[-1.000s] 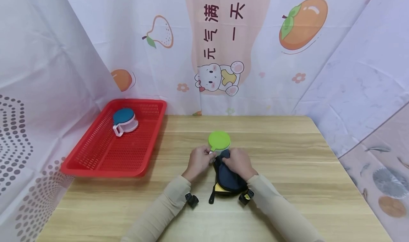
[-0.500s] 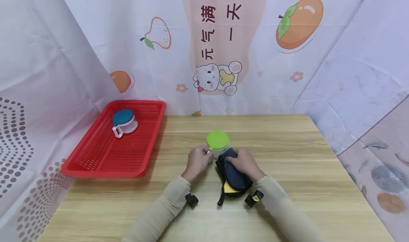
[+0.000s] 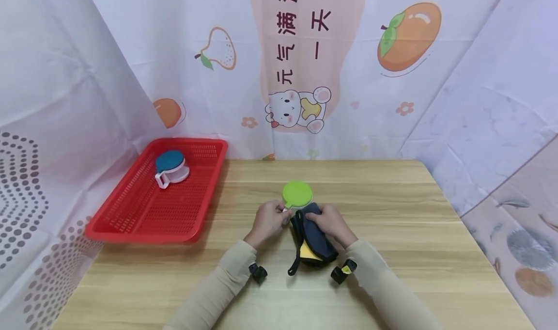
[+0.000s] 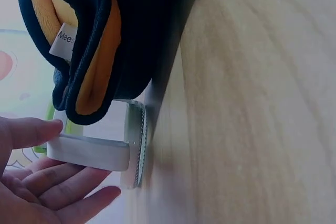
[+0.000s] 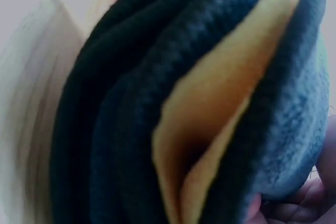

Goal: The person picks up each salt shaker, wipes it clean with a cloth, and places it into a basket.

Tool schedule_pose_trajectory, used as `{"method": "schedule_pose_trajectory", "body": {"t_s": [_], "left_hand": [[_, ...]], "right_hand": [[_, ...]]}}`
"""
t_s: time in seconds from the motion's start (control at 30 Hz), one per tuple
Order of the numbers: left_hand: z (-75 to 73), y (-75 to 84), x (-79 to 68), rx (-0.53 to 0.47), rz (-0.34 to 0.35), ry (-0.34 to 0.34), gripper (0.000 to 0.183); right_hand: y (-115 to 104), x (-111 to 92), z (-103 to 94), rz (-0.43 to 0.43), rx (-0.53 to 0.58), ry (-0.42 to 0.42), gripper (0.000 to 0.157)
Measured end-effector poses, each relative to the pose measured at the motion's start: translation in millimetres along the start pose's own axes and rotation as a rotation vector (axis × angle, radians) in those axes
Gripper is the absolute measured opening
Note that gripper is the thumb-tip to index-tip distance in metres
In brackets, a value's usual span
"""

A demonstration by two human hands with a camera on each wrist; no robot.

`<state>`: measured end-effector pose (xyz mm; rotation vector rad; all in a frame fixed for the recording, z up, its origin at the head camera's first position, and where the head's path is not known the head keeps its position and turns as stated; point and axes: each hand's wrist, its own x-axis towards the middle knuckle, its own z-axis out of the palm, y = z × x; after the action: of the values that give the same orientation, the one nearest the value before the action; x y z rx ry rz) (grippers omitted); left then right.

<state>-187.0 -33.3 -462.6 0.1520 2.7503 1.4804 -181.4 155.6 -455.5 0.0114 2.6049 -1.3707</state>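
In the head view, a jar with a green lid (image 3: 297, 194) stands on the table in front of both hands. My left hand (image 3: 269, 222) pinches its white handle (image 4: 92, 153); in the left wrist view the thumb lies above the handle and the fingers below it. My right hand (image 3: 332, 223) grips a folded dark blue cloth (image 3: 316, 238) with yellow lining, black edging and a hanging loop. The cloth is bunched against the near side of the jar and hides part of its body. Cloth folds fill most of the right wrist view, with a few fingers showing at the lower right.
A red plastic basket (image 3: 150, 223) stands at the left of the wooden table (image 3: 370, 187). Inside it lies a similar jar with a blue lid (image 3: 170, 161). A printed curtain (image 3: 357, 121) hangs behind the table and along its sides.
The right hand has shifted slightly on the cloth, whose lower end has turned and shows more yellow lining. The left hand stays at the jar's handle. The head view tilts slightly.
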Motion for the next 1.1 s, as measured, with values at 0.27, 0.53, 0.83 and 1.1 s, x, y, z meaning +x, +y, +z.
{"method": "schedule_pose_trajectory", "body": {"t_s": [0.27, 0.53, 0.83, 1.1], "left_hand": [[-4.4, -1.0, 2.1, -0.02, 0.002, -0.023, 0.015], [-6.8, -5.2, 2.8, 0.012, 0.03, -0.027, 0.018], [-9.8, -12.6, 4.2, 0.022, 0.062, -0.037, 0.015], [-21.0, -15.4, 6.7, 0.022, 0.091, -0.102, 0.014]], "right_hand": [[1, 4, -1.5, 0.006, 0.024, 0.001, 0.023], [5, 5, -4.6, 0.044, 0.058, -0.018, 0.028], [4, 5, -9.6, 0.08, 0.063, -0.042, 0.028], [4, 6, -17.3, 0.048, 0.063, -0.058, 0.026]]}}
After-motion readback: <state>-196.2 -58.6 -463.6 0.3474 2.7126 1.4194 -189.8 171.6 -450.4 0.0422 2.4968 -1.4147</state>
